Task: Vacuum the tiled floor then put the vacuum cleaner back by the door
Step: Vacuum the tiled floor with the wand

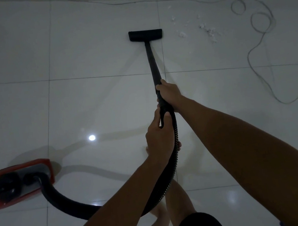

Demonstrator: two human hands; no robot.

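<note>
Right hand: our right hand (169,93) is closed around the black wand (153,63) just right of the frame's centre; the fingers wrap the tube where it meets the ribbed hose.
Left hand: our left hand (159,136) is clamped on the ribbed hose (173,167) directly below the right hand; the two hands sit close together, one above the other in the frame.
Wand: it runs from our hands up toward the top centre of the frame, tilted slightly left; it ends in the flat black floor head (145,35).
Floor head: it lies flat on the pale tiled floor (86,50) in the upper middle of the frame, beside a grout line.
Debris: a scatter of white bits and dust (209,32) lies just to the right of the floor head, apart from it.
Vacuum body: the red canister (17,183) sits on the tiles at the lower left edge of the frame; the hose curves from it along the bottom and up to our hands.
Cable: a thin pale cord (258,48) loops across the upper right of the frame and runs along the wall at the top.
Legs: our bare legs and dark shorts show at the bottom centre.
</note>
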